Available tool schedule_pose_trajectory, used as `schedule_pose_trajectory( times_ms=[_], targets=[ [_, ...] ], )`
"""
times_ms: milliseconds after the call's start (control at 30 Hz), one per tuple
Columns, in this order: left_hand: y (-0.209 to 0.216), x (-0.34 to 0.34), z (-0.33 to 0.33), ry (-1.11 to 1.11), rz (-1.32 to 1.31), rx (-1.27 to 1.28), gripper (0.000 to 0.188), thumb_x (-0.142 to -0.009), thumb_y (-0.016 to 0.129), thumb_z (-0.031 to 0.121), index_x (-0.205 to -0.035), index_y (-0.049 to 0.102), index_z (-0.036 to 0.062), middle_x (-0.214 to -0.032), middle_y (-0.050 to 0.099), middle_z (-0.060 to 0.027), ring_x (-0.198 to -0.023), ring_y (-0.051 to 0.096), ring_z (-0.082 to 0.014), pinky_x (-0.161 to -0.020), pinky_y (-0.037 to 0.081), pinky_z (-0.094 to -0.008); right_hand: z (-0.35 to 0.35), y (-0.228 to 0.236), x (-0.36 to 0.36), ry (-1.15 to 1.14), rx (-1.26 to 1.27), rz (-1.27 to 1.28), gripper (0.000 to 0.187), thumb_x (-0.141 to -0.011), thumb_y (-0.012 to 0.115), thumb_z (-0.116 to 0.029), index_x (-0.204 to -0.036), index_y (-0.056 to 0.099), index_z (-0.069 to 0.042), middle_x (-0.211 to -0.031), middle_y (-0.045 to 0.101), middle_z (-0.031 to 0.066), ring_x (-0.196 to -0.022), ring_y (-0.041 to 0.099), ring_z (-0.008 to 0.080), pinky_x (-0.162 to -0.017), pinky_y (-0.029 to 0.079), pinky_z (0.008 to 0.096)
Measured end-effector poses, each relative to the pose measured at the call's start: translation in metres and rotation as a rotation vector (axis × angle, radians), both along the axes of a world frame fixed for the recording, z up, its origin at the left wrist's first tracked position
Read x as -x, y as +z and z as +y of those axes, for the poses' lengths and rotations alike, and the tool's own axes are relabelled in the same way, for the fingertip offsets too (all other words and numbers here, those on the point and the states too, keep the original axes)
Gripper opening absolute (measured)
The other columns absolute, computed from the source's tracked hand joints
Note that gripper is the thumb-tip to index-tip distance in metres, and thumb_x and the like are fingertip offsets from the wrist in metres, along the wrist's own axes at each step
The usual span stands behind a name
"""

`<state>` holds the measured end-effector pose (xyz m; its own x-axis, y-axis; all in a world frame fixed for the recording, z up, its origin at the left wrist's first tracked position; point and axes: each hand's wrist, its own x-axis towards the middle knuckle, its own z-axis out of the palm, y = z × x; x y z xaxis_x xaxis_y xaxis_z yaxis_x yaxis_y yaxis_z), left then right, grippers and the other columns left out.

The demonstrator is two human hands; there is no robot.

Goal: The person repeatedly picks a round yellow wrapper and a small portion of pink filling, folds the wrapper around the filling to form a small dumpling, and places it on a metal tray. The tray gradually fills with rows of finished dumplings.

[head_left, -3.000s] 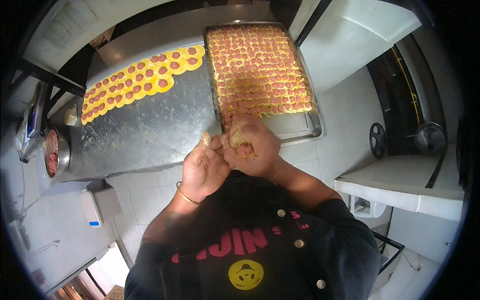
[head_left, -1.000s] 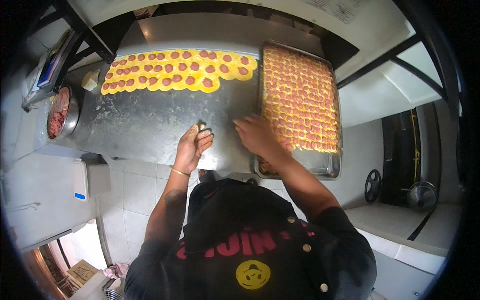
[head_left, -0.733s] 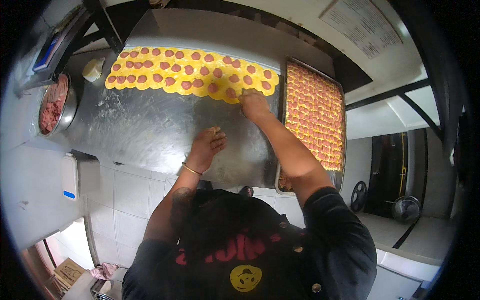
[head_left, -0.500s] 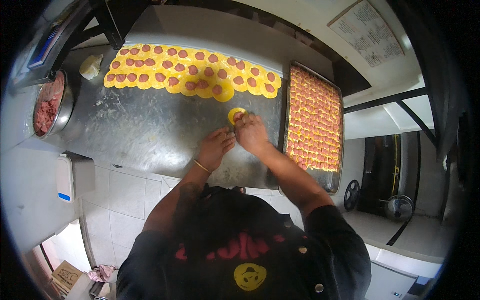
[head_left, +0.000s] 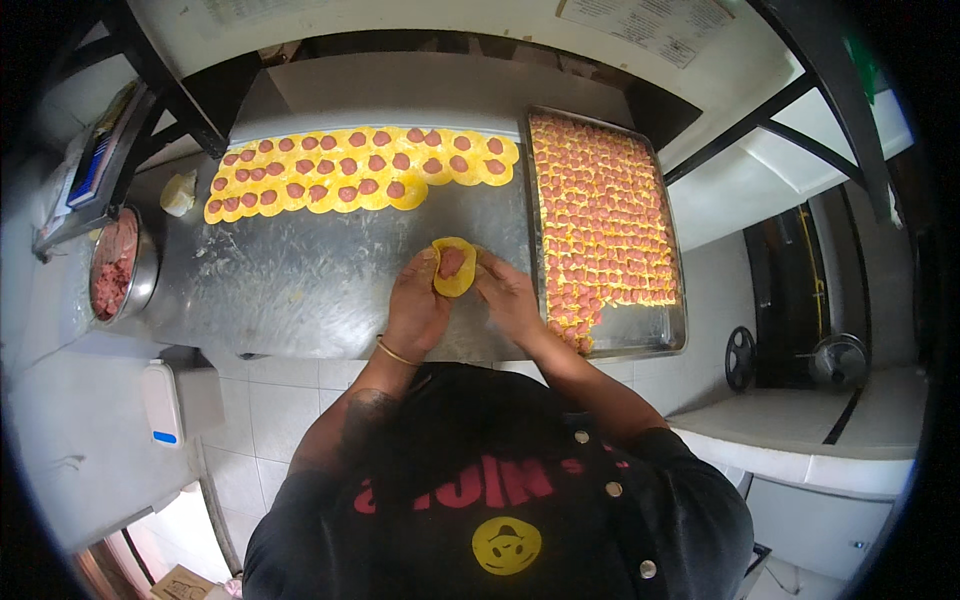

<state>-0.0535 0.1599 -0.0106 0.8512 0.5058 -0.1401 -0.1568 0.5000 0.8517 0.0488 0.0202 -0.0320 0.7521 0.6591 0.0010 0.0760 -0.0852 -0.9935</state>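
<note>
Between my hands is a round yellow dough wrapper (head_left: 456,284) with a lump of pink minced meat (head_left: 451,262) at its middle. My left hand (head_left: 421,300) grips its left edge, fingers curled around it. My right hand (head_left: 507,298) pinches at the right edge, its fingertips partly hidden. Farther back, rows of overlapping yellow wrappers (head_left: 322,198), most topped with a meat lump, lie on the metal table (head_left: 300,290). To the right, a large metal tray (head_left: 640,332) is packed with rows of filled yellow pieces showing pink tops.
A steel bowl (head_left: 146,276) of minced meat stands at the table's left end, with a pale crumpled lump (head_left: 179,194) behind it. Black shelf frames (head_left: 172,80) jut in at the upper left and upper right. A white bin (head_left: 163,400) is below on the left.
The wrapper with meat, low over the table before, is now raised and held between both hands, facing up. My hands have drawn apart to its two sides. The whole view has shifted.
</note>
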Motion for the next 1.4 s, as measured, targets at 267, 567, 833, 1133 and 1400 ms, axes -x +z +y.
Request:
schedule_pose_trajectory(
  times_ms=[267,567,833,1133,1400],
  targets=[
    [0.029,-0.014,-0.076,0.218,-0.213,0.371,0.018,-0.107,0.054,0.006,-0.122,0.061,0.0006,-0.117,0.068,-0.0109,-0.106,0.068,-0.0185,-0.097,0.056,-0.0328,-0.024,0.042,-0.015,-0.031,-0.105,-0.111,0.027,-0.102,0.061,-0.014,-0.123,0.069,0.001,-0.102,0.07,0.0078,-0.093,0.064,0.0151,-0.081,0.051,0.0303],
    [0.049,0.024,-0.149,0.367,-0.106,0.154,0.016,-0.106,0.057,0.011,-0.115,0.066,0.0019,-0.114,0.07,-0.0097,-0.107,0.068,-0.0219,-0.091,0.059,-0.0375,-0.106,0.059,0.002,0.314,-0.352,0.071,0.031,-0.102,0.06,-0.013,-0.128,0.063,0.002,-0.109,0.072,0.0072,-0.098,0.065,0.0114,-0.085,0.053,0.0293],
    [0.064,0.045,-0.171,0.277,-0.222,-0.185,0.014,-0.102,0.063,0.001,-0.115,0.067,0.002,-0.119,0.069,-0.014,-0.102,0.068,-0.0188,-0.083,0.059,-0.0327,-0.128,0.085,0.012,0.268,-0.326,0.045,0.021,-0.102,0.06,-0.014,-0.114,0.065,0.002,-0.094,0.067,0.0021,-0.087,0.059,0.0077,-0.077,0.05,0.0274],
    [0.085,0.056,-0.129,0.196,-0.416,-0.138,0.007,-0.103,0.062,0.003,-0.11,0.062,0.0045,-0.123,0.066,-0.012,-0.106,0.067,-0.0197,-0.088,0.057,-0.0336,-0.113,0.115,0.029,0.263,-0.4,-0.138,0.014,-0.097,0.068,-0.009,-0.107,0.066,0.0,-0.088,0.065,0.0007,-0.077,0.058,0.0053,-0.067,0.047,0.0256],
    [0.092,0.063,-0.088,0.189,-0.481,-0.085,0.007,-0.102,0.063,0.006,-0.109,0.059,0.0055,-0.121,0.067,-0.0108,-0.108,0.065,-0.019,-0.096,0.053,-0.0356,-0.067,0.128,0.057,0.033,-0.359,-0.054,0.013,-0.091,0.074,-0.006,-0.102,0.068,-0.002,-0.083,0.064,0.003,-0.073,0.057,0.0068,-0.065,0.047,0.0249]
  ],
)
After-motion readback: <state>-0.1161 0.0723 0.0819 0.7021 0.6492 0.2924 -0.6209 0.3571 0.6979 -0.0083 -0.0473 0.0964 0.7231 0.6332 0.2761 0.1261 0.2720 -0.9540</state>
